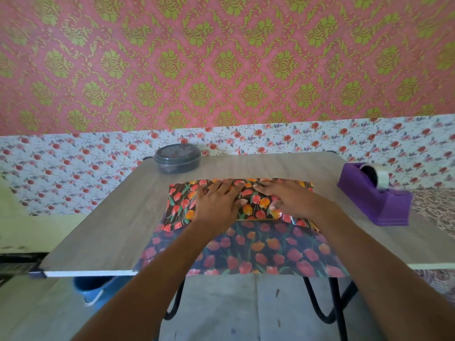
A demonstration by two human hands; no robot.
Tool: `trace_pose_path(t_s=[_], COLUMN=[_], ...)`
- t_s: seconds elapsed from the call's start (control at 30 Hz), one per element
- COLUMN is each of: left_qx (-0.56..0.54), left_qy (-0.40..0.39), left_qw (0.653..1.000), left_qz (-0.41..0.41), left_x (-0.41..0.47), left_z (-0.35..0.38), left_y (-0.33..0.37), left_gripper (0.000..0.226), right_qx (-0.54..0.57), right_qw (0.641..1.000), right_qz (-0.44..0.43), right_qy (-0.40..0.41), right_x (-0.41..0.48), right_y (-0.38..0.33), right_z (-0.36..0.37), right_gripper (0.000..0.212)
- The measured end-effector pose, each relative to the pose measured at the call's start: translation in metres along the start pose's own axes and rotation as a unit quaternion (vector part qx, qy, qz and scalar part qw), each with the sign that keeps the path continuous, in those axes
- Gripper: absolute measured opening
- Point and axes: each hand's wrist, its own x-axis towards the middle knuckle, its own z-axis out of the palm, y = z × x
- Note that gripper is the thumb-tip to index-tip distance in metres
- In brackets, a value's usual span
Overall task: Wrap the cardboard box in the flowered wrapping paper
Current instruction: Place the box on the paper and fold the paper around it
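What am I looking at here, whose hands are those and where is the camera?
There is no machine here. One camera sits on a person's head and looks down at their two bare hands. The left hand and right hand press flat, fingers spread, on flowered wrapping paper folded over a cardboard box, which shows only as a thin edge. Nothing is gripped. The paper lies on a wooden table. Also on it are a purple tape dispenser on the right and a lidded grey container at the back.

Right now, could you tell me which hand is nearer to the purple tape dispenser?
The right hand. It presses the wrapping paper just left of the tape dispenser; the left hand lies farther left.
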Motion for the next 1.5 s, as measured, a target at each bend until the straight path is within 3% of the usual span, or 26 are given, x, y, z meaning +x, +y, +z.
trace_pose_path(t_s=[0.37, 0.57, 0.8, 1.0, 1.23, 1.3, 1.37, 1.43, 1.5], left_qx=[0.047, 0.086, 0.092, 0.007, -0.070, -0.082, -0.034, -0.004, 0.009], left_qy=[0.082, 0.020, 0.024, -0.022, -0.123, -0.082, 0.000, 0.063, 0.078], left_qw=[0.995, 0.994, 0.986, 0.997, 0.988, 0.991, 0.999, 0.995, 0.988], left_qz=[0.027, 0.066, 0.136, 0.071, -0.057, -0.061, 0.000, 0.079, 0.131], left_x=[-0.008, -0.011, -0.017, -0.039, -0.062, -0.065, -0.065, -0.058, -0.048], left_z=[0.001, -0.001, -0.001, 0.001, -0.019, -0.027, -0.035, -0.042, -0.044], left_y=[0.000, -0.007, -0.041, -0.077, -0.109, -0.102, -0.087, -0.066, -0.045], left_gripper=[0.047, 0.062, 0.071, 0.069, 0.084, 0.090, 0.086, 0.067, 0.050], right_qx=[0.032, 0.006, 0.022, 0.020, 0.002, 0.004, 0.005, 0.000, -0.002], right_qw=[0.996, 0.997, 0.998, 0.999, 0.999, 0.999, 0.999, 0.999, 0.999], right_qz=[-0.025, -0.024, -0.027, 0.000, 0.007, 0.006, 0.005, 0.003, 0.001], right_qy=[0.076, 0.068, 0.056, 0.049, 0.040, 0.040, 0.041, 0.040, 0.038], right_x=[-0.025, -0.022, -0.022, -0.020, -0.019, -0.020, -0.020, -0.021, -0.021], right_y=[-0.005, -0.007, -0.004, -0.005, -0.007, -0.008, -0.009, -0.010, -0.011], right_z=[0.020, 0.017, 0.014, 0.013, 0.012, 0.012, 0.010, 0.009, 0.008], right_gripper=[0.084, 0.090, 0.089, 0.092, 0.094, 0.093, 0.093, 0.093, 0.093])
